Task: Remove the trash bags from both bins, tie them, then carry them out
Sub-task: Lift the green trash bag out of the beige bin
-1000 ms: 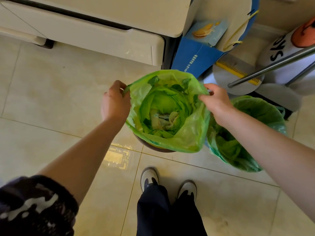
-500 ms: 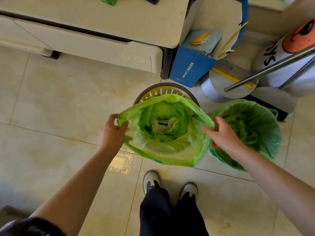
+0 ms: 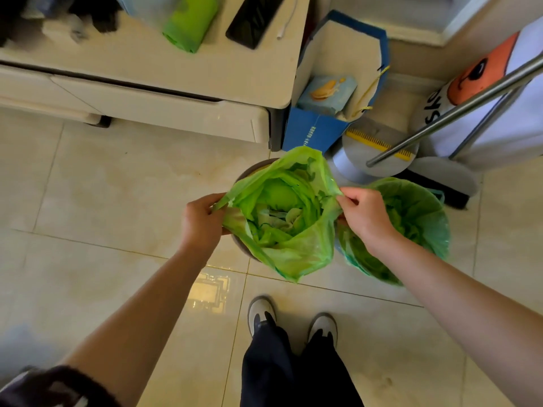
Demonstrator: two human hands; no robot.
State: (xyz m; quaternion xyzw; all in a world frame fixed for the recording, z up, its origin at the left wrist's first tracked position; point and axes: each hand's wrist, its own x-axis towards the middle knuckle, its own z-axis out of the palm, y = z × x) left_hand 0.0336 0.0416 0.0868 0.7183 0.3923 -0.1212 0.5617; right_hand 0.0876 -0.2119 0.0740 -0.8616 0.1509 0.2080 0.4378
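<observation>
At centre frame, the lifted green trash bag [image 3: 289, 254] hangs above its brown bin [image 3: 249, 173], mouth spread wide — likely to free it for tying. To its right, the second lined bin [image 3: 423, 218] waits untouched. The left hand [image 3: 201, 223] and right hand [image 3: 365, 214] each have a grip clenched on opposite rim edges.

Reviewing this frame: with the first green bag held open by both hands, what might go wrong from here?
1. The green bag is gripped only at two thin edges by the left hand and right hand; the film might tear or slip.
2. Its mouth gapes open, so the trash inside may spill before tying.
3. The second bag sits close beside it, under the right forearm, and might get knocked.
</observation>
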